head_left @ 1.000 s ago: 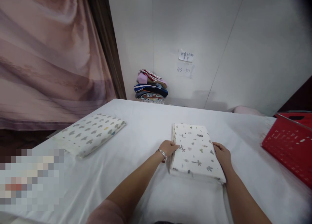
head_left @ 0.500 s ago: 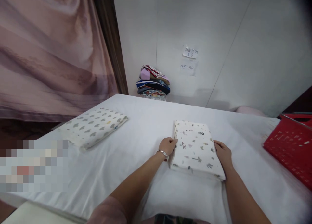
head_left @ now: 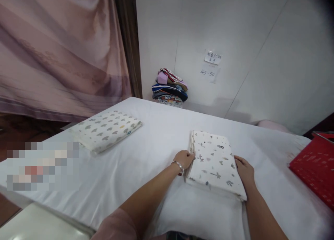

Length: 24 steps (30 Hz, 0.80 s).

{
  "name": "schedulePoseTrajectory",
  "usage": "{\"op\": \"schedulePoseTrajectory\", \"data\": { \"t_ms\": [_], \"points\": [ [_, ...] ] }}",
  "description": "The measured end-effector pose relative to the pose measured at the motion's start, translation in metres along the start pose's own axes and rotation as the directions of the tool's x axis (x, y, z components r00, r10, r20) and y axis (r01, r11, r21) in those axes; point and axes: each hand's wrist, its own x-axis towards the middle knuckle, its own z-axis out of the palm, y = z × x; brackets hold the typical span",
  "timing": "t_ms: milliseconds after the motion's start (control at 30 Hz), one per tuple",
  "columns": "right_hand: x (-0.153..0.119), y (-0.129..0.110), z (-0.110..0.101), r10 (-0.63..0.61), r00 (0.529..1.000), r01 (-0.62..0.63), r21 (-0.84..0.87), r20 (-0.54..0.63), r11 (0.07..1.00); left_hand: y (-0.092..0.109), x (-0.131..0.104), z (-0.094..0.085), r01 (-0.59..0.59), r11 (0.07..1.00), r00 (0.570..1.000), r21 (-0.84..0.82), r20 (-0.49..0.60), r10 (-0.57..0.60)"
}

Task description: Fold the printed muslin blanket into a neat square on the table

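A folded white cloth with small grey plant prints lies in front of me, over the end of a clear plastic bag. My left hand, with a silver bracelet at the wrist, pinches the cloth's left edge, fingers closed. At the right edge is my right hand, its fingers curled round the side, their tips partly hidden by the cloth. Farther left on the white table rests a second folded cloth with grey mushroom-like shapes.
A red basket stands at the right. Beyond the far edge, folded fabrics are stacked against the wall, near paper notes. A pink curtain hangs at the left. A blurred patch covers the table's left part.
The camera view has shifted a little, moving everything in the picture. Both hands remain at the sides of the plant-print cloth, which lies almost as before.
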Motion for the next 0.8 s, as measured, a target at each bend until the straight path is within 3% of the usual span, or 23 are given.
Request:
{"op": "schedulePoseTrajectory", "data": {
  "t_ms": [200,367,533,700,800],
  "points": [
    [0.0034,0.0047,0.0011,-0.011,1.0,0.011,-0.017,0.009,1.0,0.0067,-0.0064,-0.0006,-0.103,0.995,0.993,0.005,-0.055,0.103],
    [0.004,0.0071,0.0016,-0.031,0.999,0.031,0.007,0.012,0.999,0.0046,-0.0054,0.0037,-0.065,0.998,0.997,0.011,-0.034,0.065],
    [0.0044,0.008,0.0022,-0.037,0.999,0.037,0.003,0.002,0.999,0.004,-0.0034,0.0082,-0.104,0.993,0.99,0.047,-0.09,0.108],
    [0.005,0.0082,0.002,-0.036,0.999,0.036,-0.008,0.009,0.999,0.0036,-0.0029,0.0043,-0.035,0.996,0.999,0.077,-0.03,0.038],
    [0.0044,0.0073,0.0016,-0.04,0.999,0.041,-0.012,0.008,0.999,0.0051,-0.0039,0.004,-0.056,0.996,0.998,0.074,-0.009,0.057]
  ]
}}
